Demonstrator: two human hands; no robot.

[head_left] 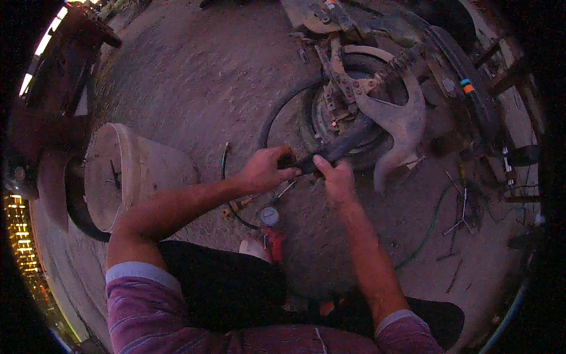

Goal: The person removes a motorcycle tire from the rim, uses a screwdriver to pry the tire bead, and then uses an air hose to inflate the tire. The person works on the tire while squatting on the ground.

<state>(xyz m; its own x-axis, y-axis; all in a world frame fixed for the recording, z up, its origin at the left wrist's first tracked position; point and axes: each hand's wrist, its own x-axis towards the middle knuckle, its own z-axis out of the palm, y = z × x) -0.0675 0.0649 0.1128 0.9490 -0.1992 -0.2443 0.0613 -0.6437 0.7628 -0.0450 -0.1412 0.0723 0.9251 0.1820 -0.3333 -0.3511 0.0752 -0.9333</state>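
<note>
Both of my hands grip a flattened black rubber inner tube in front of me. My left hand is closed round its near end. Just to the right, my right hand is closed on the tube with the thumb on top. From there the tube runs up and right toward a wheel lying below a dusty motorcycle's frame parts. A thin black loop curves out left of the wheel. Beneath my left forearm a round pressure gauge with a red handle lies near my legs, its hose bending leftward.
A pale bucket lies on its side at the left. A grey curved plate stands out beside the wheel. Right of me, a metal cross-shaped wrench and a thin green hose lie on the dirt ground.
</note>
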